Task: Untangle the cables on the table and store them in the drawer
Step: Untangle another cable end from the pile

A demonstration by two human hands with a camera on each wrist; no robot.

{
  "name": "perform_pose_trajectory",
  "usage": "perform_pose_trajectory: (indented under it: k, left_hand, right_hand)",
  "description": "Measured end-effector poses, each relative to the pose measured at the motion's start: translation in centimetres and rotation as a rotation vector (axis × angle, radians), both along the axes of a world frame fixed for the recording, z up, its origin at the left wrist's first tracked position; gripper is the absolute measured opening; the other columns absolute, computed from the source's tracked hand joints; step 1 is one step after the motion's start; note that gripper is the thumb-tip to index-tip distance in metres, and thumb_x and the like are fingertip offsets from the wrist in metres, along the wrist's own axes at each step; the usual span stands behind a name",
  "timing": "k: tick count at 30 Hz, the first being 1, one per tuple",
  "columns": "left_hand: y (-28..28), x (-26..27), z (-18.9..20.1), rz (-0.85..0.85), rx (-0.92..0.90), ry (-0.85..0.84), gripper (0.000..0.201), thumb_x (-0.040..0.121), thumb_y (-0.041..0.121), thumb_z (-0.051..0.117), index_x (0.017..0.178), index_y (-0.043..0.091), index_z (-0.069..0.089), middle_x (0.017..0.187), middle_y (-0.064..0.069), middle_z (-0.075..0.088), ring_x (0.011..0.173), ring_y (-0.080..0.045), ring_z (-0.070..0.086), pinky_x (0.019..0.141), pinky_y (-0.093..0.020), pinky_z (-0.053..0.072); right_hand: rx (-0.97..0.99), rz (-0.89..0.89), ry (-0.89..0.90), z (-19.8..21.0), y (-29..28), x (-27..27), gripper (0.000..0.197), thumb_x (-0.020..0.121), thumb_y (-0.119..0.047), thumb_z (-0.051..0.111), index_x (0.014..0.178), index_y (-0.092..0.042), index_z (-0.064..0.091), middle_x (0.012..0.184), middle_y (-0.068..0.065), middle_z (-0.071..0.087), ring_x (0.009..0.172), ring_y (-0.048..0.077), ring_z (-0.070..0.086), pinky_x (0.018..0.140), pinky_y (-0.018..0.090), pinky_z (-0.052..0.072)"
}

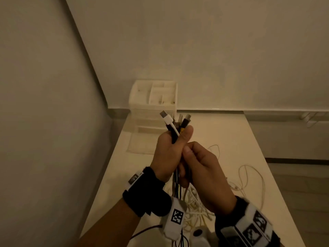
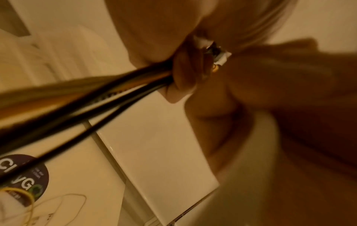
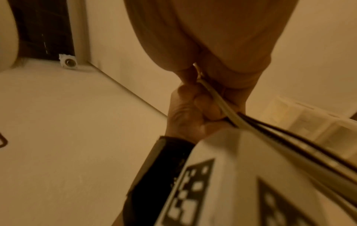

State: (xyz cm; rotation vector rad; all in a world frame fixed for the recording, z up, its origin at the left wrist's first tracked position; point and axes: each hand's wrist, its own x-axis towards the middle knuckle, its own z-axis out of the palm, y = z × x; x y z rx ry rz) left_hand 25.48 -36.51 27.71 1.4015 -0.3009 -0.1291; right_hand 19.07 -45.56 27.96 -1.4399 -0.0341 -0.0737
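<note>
My left hand (image 1: 171,148) is raised over the table and grips a bundle of cables (image 1: 175,127), black, white and yellow, with their USB plugs sticking out above the fist. My right hand (image 1: 197,166) sits just below it and grips the same cables, which hang down to a loose tangle of white cables (image 1: 195,205) on the table (image 1: 231,136). In the left wrist view the black cables (image 2: 115,93) run out from under my curled fingers. In the right wrist view a white cable (image 3: 222,107) and black ones pass through my fist. The white drawer unit (image 1: 154,102) stands at the table's far left corner.
A drawer (image 1: 142,141) of the unit is pulled out toward me on the table. Thin white cable loops (image 1: 252,177) lie at the right of the table. Walls close in behind and at the left. A round dark sticker (image 2: 29,180) shows in the left wrist view.
</note>
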Motion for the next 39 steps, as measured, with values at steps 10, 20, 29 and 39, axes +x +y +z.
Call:
perform_pose_trajectory:
  k: [10, 20, 29, 39]
  left_hand:
    - [7.7, 3.2, 2.3, -0.019, -0.189, 0.002, 0.048, 0.088, 0.052, 0.040, 0.052, 0.021, 0.049, 0.053, -0.002, 0.042, 0.046, -0.024, 0.052, 0.048, -0.034, 0.049]
    - [15.1, 5.2, 5.5, 0.124, -0.207, -0.076, 0.048, 0.101, 0.048, 0.033, 0.058, 0.025, 0.029, 0.048, 0.008, 0.022, 0.035, -0.006, 0.016, 0.038, -0.014, 0.014]
    - [8.5, -0.8, 0.7, -0.274, 0.435, -0.247, 0.021, 0.078, 0.024, 0.079, 0.098, 0.026, 0.075, 0.086, 0.019, 0.073, 0.062, 0.004, 0.060, 0.067, -0.009, 0.042]
    - [6.5, 0.1, 1.4, 0.029, 0.423, -0.364, 0.016, 0.085, 0.024, 0.071, 0.099, 0.031, 0.074, 0.091, 0.014, 0.073, 0.084, 0.008, 0.065, 0.080, -0.025, 0.053]
  right_hand:
    - [-0.353, 0.053, -0.066, -4.6, 2.6, -3.6, 0.029, 0.097, -0.036, 0.043, 0.088, -0.019, 0.064, 0.056, -0.001, 0.049, 0.050, 0.009, 0.042, 0.052, 0.024, 0.036]
    - [-0.729, -0.094, 0.089, -11.2, -1.3, -4.7, 0.026, 0.098, -0.027, 0.047, 0.076, -0.025, 0.061, 0.066, -0.010, 0.057, 0.062, 0.006, 0.051, 0.062, 0.022, 0.041]
    - [-0.375, -0.186, 0.049, -2.4, 0.6, -2.0, 0.032, 0.098, -0.017, 0.050, 0.071, -0.002, 0.059, 0.051, 0.003, 0.036, 0.051, 0.020, 0.031, 0.053, 0.037, 0.028]
    - [-0.160, -0.070, -0.038, -1.4, -1.3, -3.5, 0.030, 0.102, -0.019, 0.042, 0.094, -0.005, 0.067, 0.058, 0.007, 0.042, 0.051, 0.018, 0.033, 0.051, 0.025, 0.032]
